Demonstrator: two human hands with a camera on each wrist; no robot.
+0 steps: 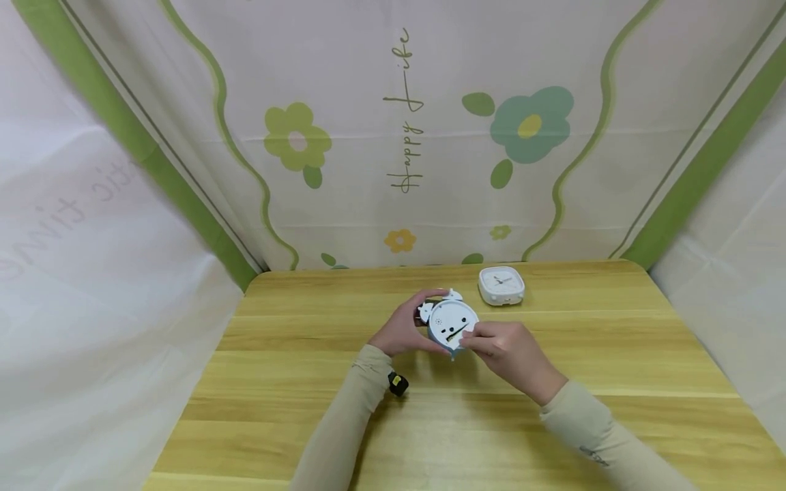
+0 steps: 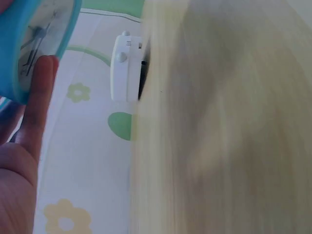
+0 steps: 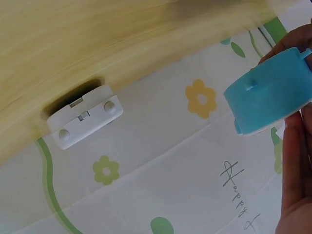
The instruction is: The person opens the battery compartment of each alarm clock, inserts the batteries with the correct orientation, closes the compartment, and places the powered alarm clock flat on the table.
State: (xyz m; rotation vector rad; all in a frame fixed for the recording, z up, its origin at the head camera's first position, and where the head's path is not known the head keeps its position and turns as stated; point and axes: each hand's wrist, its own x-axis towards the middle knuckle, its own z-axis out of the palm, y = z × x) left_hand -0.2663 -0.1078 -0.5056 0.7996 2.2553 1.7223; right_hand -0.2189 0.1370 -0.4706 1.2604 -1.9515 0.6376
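My left hand (image 1: 402, 332) grips a light blue twin-bell alarm clock (image 1: 447, 315) by its side, with the white back turned up toward the head camera. A dark slot shows in that back, at the battery compartment. At the slot's edge the right hand (image 1: 510, 351) pinches what looks like the small white battery cover (image 1: 469, 331), mostly hidden by the fingertips. In the left wrist view, a left finger (image 2: 41, 97) lies against the front of the clock (image 2: 9, 53). The right wrist view shows the blue casing (image 3: 270, 92) held off the table.
A white square clock (image 1: 501, 281) rests on the wooden table (image 1: 295, 382) near its back edge, right of the hands. Beside the left wrist is a small black object with a yellow label (image 1: 398, 383). Flower-printed cloth (image 1: 356, 136) hangs behind the table, with more cloth at the sides.
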